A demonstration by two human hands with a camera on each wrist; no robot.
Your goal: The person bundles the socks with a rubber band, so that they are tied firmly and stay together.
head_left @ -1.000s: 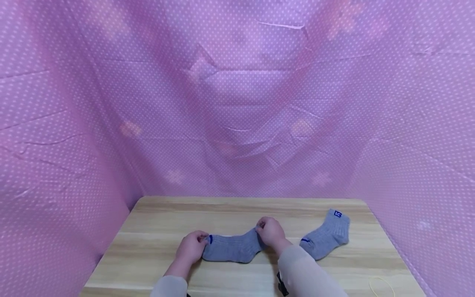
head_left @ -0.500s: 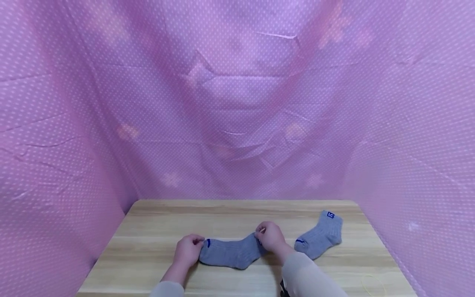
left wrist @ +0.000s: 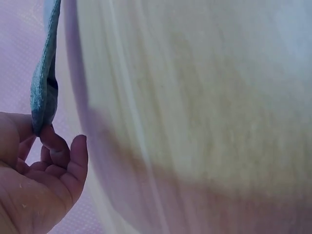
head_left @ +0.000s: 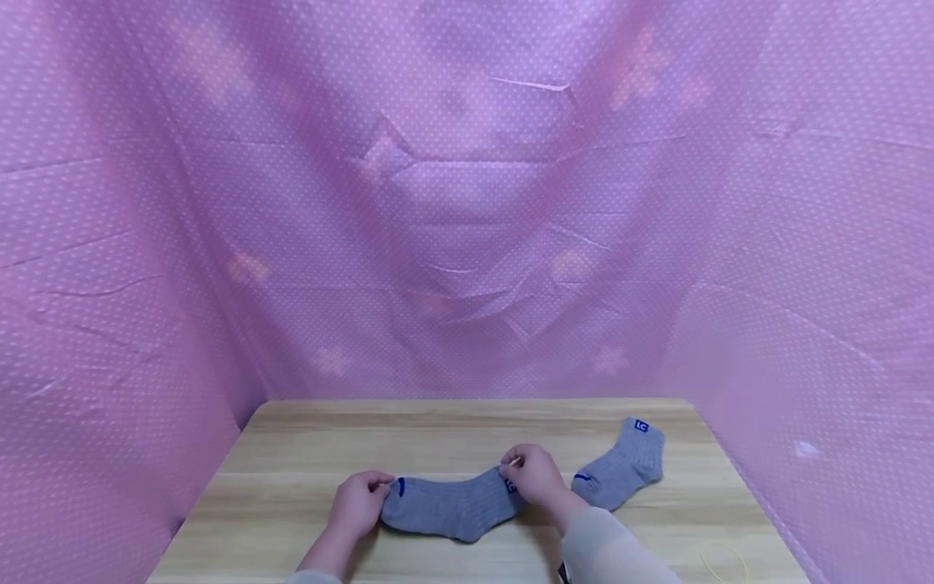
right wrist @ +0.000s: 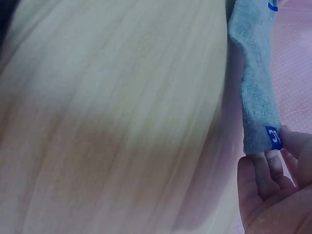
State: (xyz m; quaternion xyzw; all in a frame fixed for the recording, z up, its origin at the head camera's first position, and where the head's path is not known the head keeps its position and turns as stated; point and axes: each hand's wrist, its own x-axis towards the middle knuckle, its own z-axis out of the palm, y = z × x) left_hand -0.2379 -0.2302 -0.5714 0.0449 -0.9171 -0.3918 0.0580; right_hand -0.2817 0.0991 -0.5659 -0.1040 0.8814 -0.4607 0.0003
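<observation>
A grey sock (head_left: 445, 507) with a blue mark at its toe is stretched sideways between my two hands. My left hand (head_left: 357, 504) pinches the toe end between thumb and finger, which the left wrist view also shows. At the cuff, beside a blue LC label, my right hand (head_left: 538, 478) pinches the edge; the label (right wrist: 274, 137) shows close to the thumb in the right wrist view. A second grey sock (head_left: 626, 466), with its own LC label and blue toe mark, lies flat to the right of my right hand, its cuff toward the back.
The wooden table (head_left: 321, 438) lies under both socks. A thin yellow loop (head_left: 726, 560) rests near its front right. Pink dotted cloth (head_left: 438, 243) hangs behind the table and along both sides.
The head view has shifted slightly, so the table sits lower. Both hands keep their pinch on the sock, and more of the cuff label shows beside the right hand.
</observation>
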